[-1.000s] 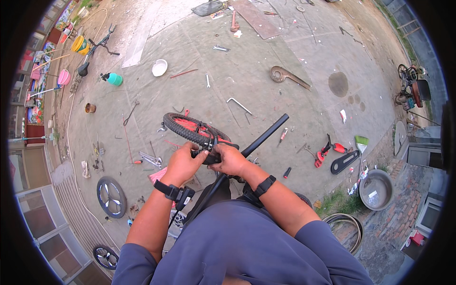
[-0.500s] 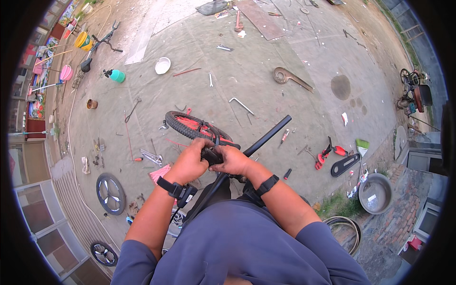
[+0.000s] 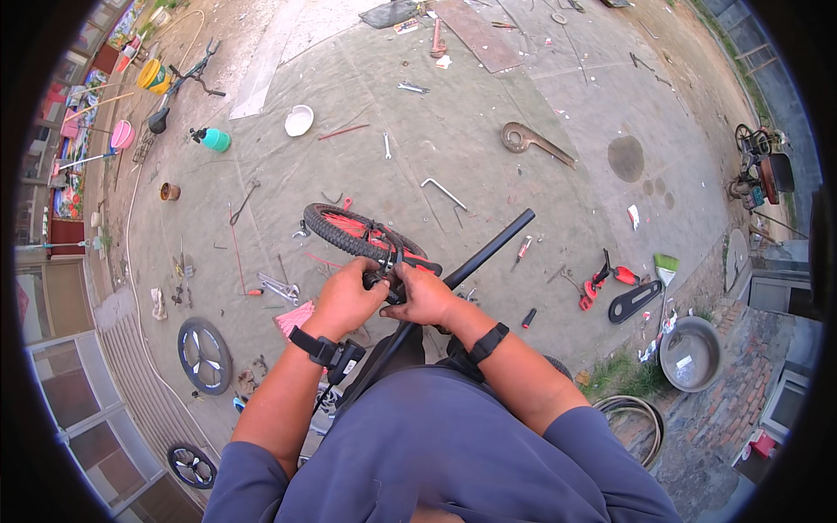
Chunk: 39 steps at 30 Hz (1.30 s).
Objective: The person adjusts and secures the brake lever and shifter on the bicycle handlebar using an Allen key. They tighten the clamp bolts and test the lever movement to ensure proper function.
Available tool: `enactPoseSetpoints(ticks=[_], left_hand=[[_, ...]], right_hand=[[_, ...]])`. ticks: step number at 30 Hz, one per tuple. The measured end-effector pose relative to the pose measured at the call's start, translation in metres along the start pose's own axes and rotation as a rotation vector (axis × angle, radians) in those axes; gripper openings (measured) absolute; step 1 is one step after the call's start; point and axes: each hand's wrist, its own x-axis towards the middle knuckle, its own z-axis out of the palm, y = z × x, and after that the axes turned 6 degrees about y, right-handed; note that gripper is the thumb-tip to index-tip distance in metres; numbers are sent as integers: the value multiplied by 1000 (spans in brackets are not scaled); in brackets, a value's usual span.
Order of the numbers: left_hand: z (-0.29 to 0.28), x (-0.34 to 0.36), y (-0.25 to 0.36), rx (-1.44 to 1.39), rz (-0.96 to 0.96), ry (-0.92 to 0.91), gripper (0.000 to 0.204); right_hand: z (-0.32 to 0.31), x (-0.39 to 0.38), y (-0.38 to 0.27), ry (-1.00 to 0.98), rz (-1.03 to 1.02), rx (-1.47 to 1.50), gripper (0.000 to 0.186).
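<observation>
A small child-size bicycle wheel with a black knobbly tyre point(image 3: 327, 228) and red spokes lies just beyond my hands. My left hand point(image 3: 350, 295) has its fingers curled on a dark bicycle part point(image 3: 394, 294) beside the wheel's near end. From the other side my right hand point(image 3: 423, 296) pinches the same part, its thumb underneath. Fingers cover most of it, so its exact kind is hidden. A straight black tube point(image 3: 495, 247) slants out past my right hand. Pink striped cloth point(image 3: 295, 319) lies beside my left wrist.
Spanners point(image 3: 279, 288), a hex key point(image 3: 445, 193) and a screwdriver point(image 3: 523, 249) lie scattered on the ground sheet. Right of me are a chain guard point(image 3: 635, 302) and a metal basin point(image 3: 713, 359). A spoked wheel point(image 3: 225, 357) lies left.
My hands have shifted slightly on the dark part, with the fingertips a little further apart. More of the metal bits between them and the wheel shows now.
</observation>
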Motion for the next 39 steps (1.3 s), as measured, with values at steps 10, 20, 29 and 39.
enactPoseSetpoints(ticks=[10, 20, 29, 39], left_hand=[[-8, 2, -8, -133, 179, -159, 50], [-8, 0, 4, 21, -103, 23, 50], [-4, 4, -17, -156, 7, -32, 47], [-7, 6, -7, -393, 47, -180, 51]], right_hand=[[-2, 7, 13, -92, -22, 90, 53], [8, 5, 19, 72, 19, 19, 44], [-5, 8, 17, -2, 26, 147, 51], [0, 10, 16, 15, -47, 137, 54]])
